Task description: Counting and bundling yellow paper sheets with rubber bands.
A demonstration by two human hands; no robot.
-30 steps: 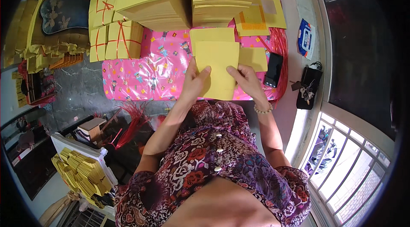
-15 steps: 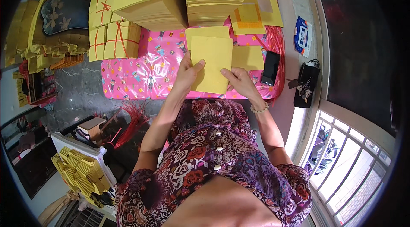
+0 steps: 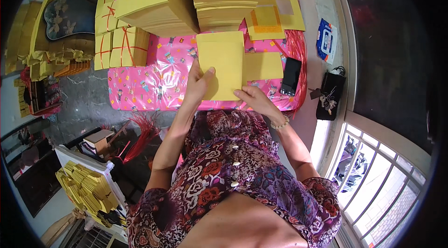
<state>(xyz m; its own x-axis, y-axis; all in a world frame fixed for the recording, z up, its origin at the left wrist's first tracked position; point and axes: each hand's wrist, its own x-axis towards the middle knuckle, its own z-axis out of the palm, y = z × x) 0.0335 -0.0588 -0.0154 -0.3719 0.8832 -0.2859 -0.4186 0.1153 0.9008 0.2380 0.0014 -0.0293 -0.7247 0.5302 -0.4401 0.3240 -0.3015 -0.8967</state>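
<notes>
A yellow paper sheet (image 3: 225, 70) is upright between my hands over the near edge of the pink-covered table (image 3: 158, 84). My left hand (image 3: 199, 82) grips its left edge, thumb on the front face and fingers behind. At its lower right corner, my right hand (image 3: 256, 100) pinches the paper between thumb and fingers. The top of another yellow sheet (image 3: 219, 37) shows just beyond; whether it is held too I cannot tell. To the right lies a further yellow piece (image 3: 263, 66), partly covered by the held sheet.
Tall stacks of yellow paper (image 3: 228, 3) stand at the back, with tied bundles (image 3: 128, 47) to their left. A black phone (image 3: 290, 76) and red plastic strands (image 3: 302, 61) lie at the right table edge. A black pouch (image 3: 330, 95) and a wipes pack (image 3: 326, 40) lie on the sill.
The held sheet has straightened and now lines up more closely with the sheet beyond it. Both hands have shifted slightly left in the picture, the right one a little lower.
</notes>
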